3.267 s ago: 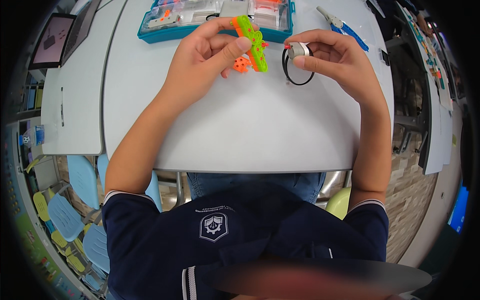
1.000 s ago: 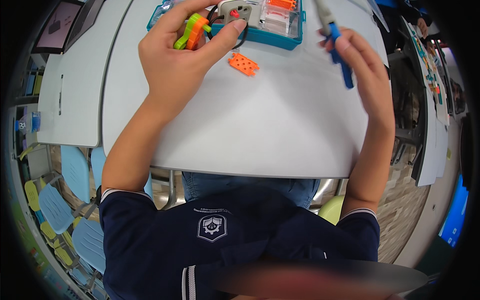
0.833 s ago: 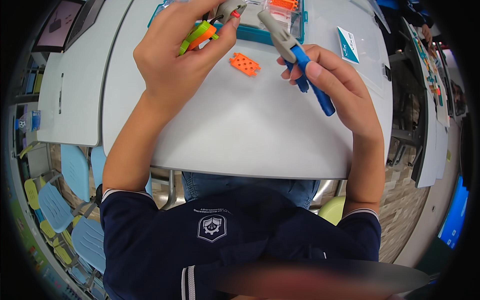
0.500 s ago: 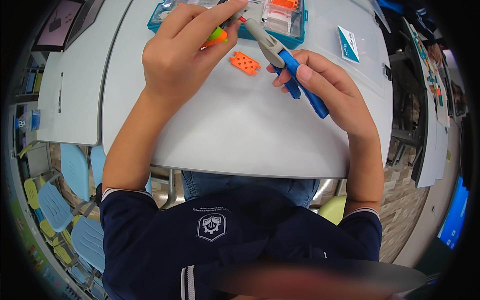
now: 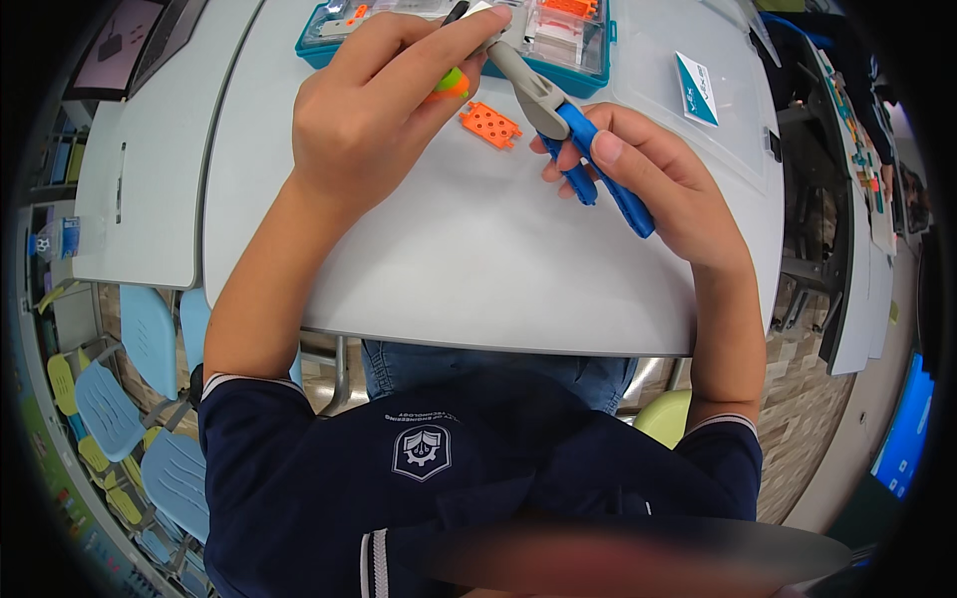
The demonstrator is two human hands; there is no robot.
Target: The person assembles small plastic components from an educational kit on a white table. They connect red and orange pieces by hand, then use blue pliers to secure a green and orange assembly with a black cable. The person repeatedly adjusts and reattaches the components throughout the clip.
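My left hand point(image 5: 364, 125) is closed on a small plastic build. A green and orange part of the build point(image 5: 453, 84) shows under the fingers, and a black bit pokes out above them; the rest is hidden. My right hand point(image 5: 666, 174) grips a plier-like plastic tool point(image 5: 543, 103) with blue handles and grey jaws. The handles are somewhat apart. The jaw tips meet the build at my left fingertips, where the fingers cover the contact. Just below, an orange plate point(image 5: 490, 126) with holes lies flat on the white table point(image 5: 478, 249).
Beyond my hands stands a teal-edged parts box point(image 5: 581, 80) with orange and light pieces inside. To its right are a clear plastic lid point(image 5: 740, 135) and a white and teal card point(image 5: 696, 88). A laptop point(image 5: 115, 50) sits on the neighbouring table at the far left.
My left hand has shifted slightly right and tilted, bringing the green and orange part nearer the tool. The red bit seen at the jaws is now out of sight. My right hand barely moved.
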